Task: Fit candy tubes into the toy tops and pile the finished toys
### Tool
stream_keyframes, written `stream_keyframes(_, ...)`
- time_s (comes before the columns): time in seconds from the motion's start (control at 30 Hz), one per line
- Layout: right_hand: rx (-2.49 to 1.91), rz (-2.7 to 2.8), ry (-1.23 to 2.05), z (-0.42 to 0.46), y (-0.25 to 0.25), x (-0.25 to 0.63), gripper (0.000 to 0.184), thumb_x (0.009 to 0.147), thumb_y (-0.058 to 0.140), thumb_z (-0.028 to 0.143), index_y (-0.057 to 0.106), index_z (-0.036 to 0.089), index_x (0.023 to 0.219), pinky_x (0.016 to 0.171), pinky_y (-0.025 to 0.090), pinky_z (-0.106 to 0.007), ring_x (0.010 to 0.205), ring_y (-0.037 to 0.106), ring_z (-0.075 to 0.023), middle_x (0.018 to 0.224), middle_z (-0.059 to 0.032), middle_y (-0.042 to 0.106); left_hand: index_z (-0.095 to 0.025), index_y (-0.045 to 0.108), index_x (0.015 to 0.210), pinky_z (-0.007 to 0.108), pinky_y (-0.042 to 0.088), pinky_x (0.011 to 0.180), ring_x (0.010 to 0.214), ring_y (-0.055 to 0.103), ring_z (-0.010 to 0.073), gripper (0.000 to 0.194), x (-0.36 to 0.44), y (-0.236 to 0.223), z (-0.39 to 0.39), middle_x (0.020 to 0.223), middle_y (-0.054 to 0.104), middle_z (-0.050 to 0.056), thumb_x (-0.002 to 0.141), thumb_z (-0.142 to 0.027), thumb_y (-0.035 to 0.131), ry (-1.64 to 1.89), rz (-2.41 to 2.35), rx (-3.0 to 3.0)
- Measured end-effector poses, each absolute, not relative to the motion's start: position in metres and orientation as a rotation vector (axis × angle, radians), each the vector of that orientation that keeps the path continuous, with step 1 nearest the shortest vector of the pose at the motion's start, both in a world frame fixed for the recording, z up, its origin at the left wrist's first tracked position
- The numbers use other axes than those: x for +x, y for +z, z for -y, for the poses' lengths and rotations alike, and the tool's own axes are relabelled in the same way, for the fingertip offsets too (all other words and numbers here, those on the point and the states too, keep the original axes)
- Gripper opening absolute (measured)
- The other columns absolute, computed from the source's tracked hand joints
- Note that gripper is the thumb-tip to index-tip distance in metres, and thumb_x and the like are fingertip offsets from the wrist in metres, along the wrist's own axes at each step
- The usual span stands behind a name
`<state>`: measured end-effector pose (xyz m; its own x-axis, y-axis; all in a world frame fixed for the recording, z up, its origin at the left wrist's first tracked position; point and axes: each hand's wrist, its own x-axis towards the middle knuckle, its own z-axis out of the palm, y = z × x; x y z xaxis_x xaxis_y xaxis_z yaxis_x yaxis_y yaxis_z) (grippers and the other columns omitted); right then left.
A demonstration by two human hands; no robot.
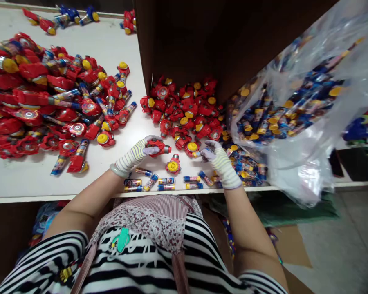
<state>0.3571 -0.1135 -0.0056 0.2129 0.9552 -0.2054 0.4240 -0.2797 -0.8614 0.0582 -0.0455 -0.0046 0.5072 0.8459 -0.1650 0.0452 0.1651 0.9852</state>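
My left hand (137,155), in a striped glove, is closed around a red toy piece (163,148) with a grey neck pointing right. Across from it, my gloved right hand (219,160) is closed on a small clear tube (197,154), mostly hidden by the fingers. Between the hands lies a red toy piece with a yellow disc (173,165), its neck pointing away from me. Several blue-and-yellow labelled tubes (166,181) lie along the table's front edge below my hands.
Red toy pieces without tubes (184,108) are heaped ahead, between dark panels (184,36). At left is a large pile of red toys with tubes attached (27,98). A clear plastic bag (297,159) of tubes stands at right, with loose tubes (248,161) beside it.
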Motion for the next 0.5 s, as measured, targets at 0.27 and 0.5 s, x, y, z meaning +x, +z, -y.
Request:
stream_keyframes(0.27,-1.498,1.642,0.959,0.136,0.015,0.304,0.041,0.093,0.054,0.045,0.065,0.019,0.123,0.091,0.055,-0.042,0.100,0.070,-0.0255,0.114,-0.0116,0.072,-0.013,0.062,0.113,0.029,0.053,0.078,0.084,0.065,0.0175,0.046,0.073,0.008,0.042,0.102,0.068,0.009,0.080,-0.042,0.075,0.755,-0.765,1.364)
stream_keyframes(0.5,-1.613,2.125,0.626,0.137,0.016,0.284,0.043,0.100,0.044,0.043,0.063,0.017,0.129,0.089,0.054,-0.035,0.104,0.069,-0.0260,0.118,-0.0129,0.073,-0.014,0.064,0.094,0.024,0.051,0.067,0.074,0.062,0.0139,0.034,0.082,0.014,0.048,0.087,0.066,0.005,0.083,-0.046,0.069,0.951,-0.945,1.384)
